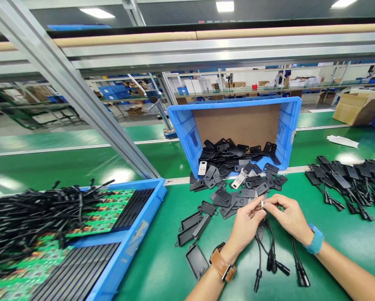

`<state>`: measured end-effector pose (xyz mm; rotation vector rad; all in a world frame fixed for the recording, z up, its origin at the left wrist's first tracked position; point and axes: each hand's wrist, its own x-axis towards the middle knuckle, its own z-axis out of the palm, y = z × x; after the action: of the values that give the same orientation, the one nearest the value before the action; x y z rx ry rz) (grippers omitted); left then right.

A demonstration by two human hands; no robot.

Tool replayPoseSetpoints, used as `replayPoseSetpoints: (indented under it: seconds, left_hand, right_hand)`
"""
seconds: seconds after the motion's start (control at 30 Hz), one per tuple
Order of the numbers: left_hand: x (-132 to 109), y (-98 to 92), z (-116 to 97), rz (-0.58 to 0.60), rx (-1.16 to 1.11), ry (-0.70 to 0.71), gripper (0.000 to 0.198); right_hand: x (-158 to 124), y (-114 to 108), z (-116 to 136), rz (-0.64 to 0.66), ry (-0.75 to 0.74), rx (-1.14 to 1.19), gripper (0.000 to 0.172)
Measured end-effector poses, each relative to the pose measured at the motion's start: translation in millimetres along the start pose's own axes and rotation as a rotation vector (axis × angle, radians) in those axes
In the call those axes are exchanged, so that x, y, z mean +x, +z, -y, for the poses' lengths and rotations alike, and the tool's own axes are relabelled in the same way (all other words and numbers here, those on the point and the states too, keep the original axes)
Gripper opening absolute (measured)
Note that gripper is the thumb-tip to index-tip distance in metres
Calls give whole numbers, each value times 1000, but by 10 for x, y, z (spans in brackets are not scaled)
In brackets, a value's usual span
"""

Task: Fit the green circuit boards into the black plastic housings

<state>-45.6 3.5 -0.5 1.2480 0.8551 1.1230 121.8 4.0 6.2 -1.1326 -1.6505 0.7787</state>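
Note:
My left hand (246, 223) and my right hand (286, 215) meet fingertip to fingertip, both closed in a pinch on a small cabled part (262, 204). Only a narrow pale edge of it shows; the fingers cover the rest. Black cables (271, 234) with plug ends hang beneath the hands. Another pair of cables (297, 259) lies by my right wrist, its upper end hidden. Just beyond the fingertips spreads a heap of flat black plastic covers (228, 200). Several open black case shells (196, 260) lie left of my left hand.
A blue bin (295, 129) tipped on its side spills black covers onto the green table (150, 267). At left stands a blue tray (143, 238) with circuit boards, cables and black cases. Finished-looking cabled cases (347, 179) are piled at right. A metal post (90, 100) slants across the left.

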Motion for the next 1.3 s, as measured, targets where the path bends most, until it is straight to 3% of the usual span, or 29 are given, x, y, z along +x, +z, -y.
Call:
replayPoseSetpoints:
  seconds: [0.4,0.67,0.77,0.9,1.0,1.1,1.3]
  left_hand:
    - [-2,15,40,43,-2,-9,47]
    - [27,14,74,14,-64,-14,47]
    - [47,-1,97,-27,-78,-30,48]
    - [48,2,110,-39,-108,-42,50]
    - [38,21,120,-25,-129,-51,52]
    - [46,32,143,-9,-127,-54,52]
    - [61,12,162,-2,-120,-44,55]
  right_hand:
    - [10,-2,-25,12,-90,-120,19]
    - [21,-13,-59,15,-61,-35,20]
    - [128,-148,-218,-92,14,14,17]
    - [347,-544,-603,-370,154,-50,27]
    - [473,-821,-898,-480,225,-141,34]
    - [598,-933,-1127,-463,293,-242,37]
    - [1029,-890,-1351,-268,437,-436,30]
